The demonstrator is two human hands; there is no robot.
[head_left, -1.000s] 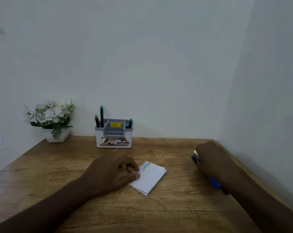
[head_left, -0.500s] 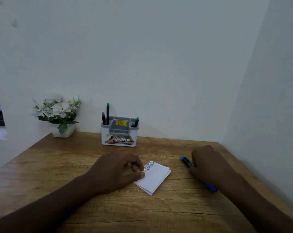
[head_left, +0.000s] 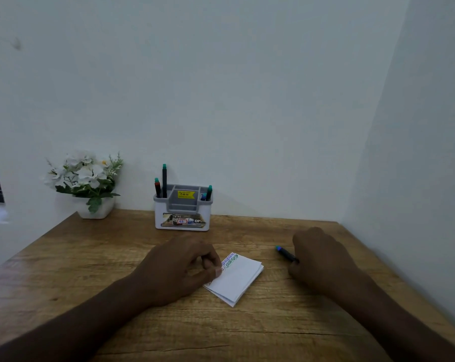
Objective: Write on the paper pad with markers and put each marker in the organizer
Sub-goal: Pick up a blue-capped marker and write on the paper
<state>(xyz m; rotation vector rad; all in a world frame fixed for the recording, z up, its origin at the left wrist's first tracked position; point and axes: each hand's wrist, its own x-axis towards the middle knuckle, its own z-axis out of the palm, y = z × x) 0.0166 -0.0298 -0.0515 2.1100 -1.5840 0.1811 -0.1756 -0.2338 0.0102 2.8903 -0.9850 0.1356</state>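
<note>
At centre frame, my left hand (head_left: 180, 267) is pinning the small white paper pad (head_left: 235, 278) to the wooden worktop (head_left: 116, 257), fingers curled on its corner, while my right hand (head_left: 323, 259) is gripping a dark blue-capped marker (head_left: 283, 253) right of it, likely to write; the white-and-grey organizer (head_left: 183, 209) is waiting behind.

a white pot of white flowers (head_left: 89, 184) stands on the wooden table (head_left: 90, 257) by the wall.

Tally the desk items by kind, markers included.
Markers: 4, three in the organizer, one in the right hand; a possible fifth blue tip is unclear
Organizer: 1
Paper pad: 1
Flower pot: 1
Total: 7
</note>
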